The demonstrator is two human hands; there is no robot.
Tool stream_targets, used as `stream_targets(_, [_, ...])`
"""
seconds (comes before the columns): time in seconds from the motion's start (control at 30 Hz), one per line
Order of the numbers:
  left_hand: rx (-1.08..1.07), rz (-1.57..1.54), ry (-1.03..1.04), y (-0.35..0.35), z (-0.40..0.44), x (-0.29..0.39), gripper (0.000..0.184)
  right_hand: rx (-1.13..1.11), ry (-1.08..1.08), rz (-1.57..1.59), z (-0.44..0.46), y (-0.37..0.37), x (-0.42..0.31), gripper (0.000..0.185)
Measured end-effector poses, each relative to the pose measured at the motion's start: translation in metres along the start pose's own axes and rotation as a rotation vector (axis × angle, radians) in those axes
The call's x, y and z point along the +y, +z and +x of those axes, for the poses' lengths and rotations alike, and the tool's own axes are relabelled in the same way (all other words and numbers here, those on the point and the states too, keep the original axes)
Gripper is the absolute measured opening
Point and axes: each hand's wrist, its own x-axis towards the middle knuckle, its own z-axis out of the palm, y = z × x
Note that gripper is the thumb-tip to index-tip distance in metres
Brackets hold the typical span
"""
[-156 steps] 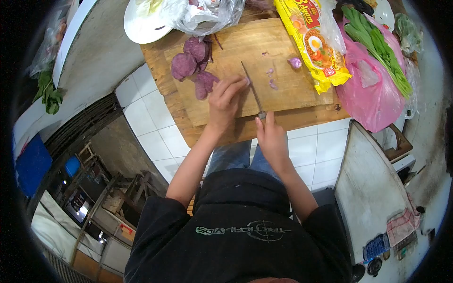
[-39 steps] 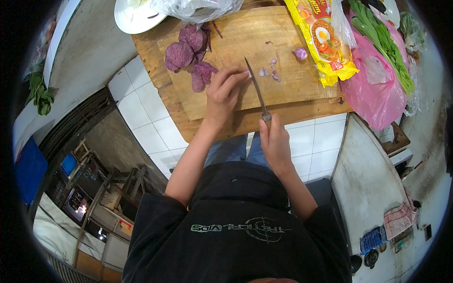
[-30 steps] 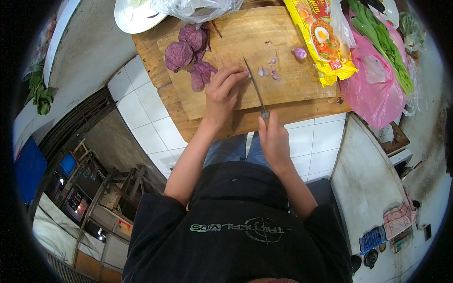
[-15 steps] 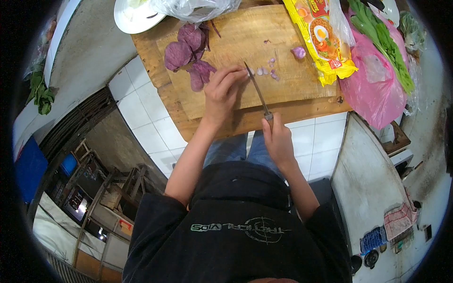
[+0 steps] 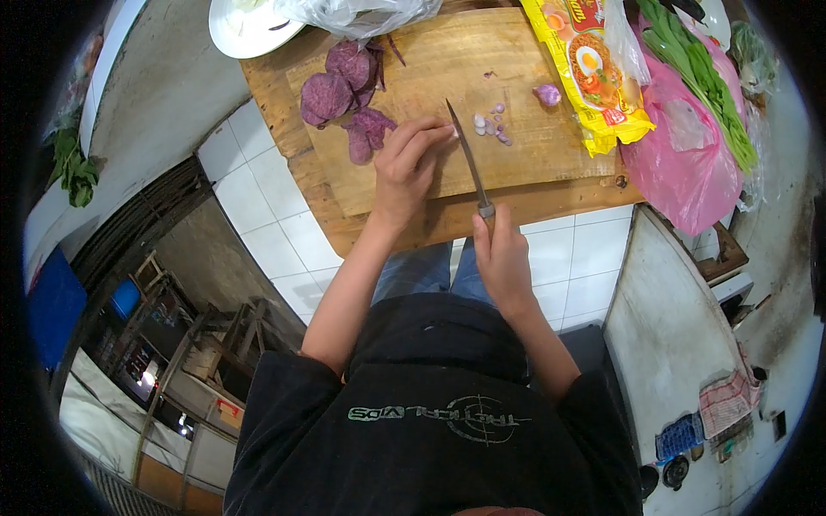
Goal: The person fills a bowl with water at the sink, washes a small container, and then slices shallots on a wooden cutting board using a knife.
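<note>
The left hand [image 5: 404, 172] pinches a small pale piece [image 5: 454, 132] between nearly closed fingertips; the knife [image 5: 467, 159] stands just right of that grip, so a slipping piece or a blade straying left could nick them. The right hand [image 5: 503, 258] is wrapped round its handle; a loose hold there might slant the cut. The pale piece, at the left fingertips, shows only a whitish sliver; right of that grip, past the blade, small bits [image 5: 490, 126] look pale and purplish.

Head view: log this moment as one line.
left hand: beside knife blade; right hand: gripping handle; small pieces: on cutting board, right of blade
</note>
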Motion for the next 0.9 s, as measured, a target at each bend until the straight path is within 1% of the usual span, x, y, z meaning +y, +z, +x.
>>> stream_targets(0.23, [-0.002,-0.002,-0.029,-0.001,-0.001,-0.001,0.019,-0.013,0.008,-0.030,0.001,0.004,-0.001,0.025])
stream_targets(0.33, [-0.005,0.003,-0.029,-0.003,0.000,-0.001,0.020,0.002,-0.020,-0.067,0.002,0.006,0.001,0.024])
stream_targets(0.53, [-0.009,0.001,-0.017,-0.007,0.002,-0.001,0.019,0.090,-0.098,-0.179,0.010,0.012,-0.003,0.025])
stream_targets(0.63, [-0.002,-0.008,-0.022,-0.007,0.003,-0.002,0.019,0.084,-0.041,-0.259,0.015,0.017,-0.009,0.026])
stream_targets(0.73, [-0.001,0.006,-0.024,-0.006,0.002,-0.002,0.019,0.113,-0.054,-0.290,0.017,0.020,-0.007,0.026])
stream_targets(0.9, [0.008,0.010,-0.035,0.000,0.001,0.000,0.017,0.017,-0.068,-0.164,0.014,0.002,0.011,0.024])
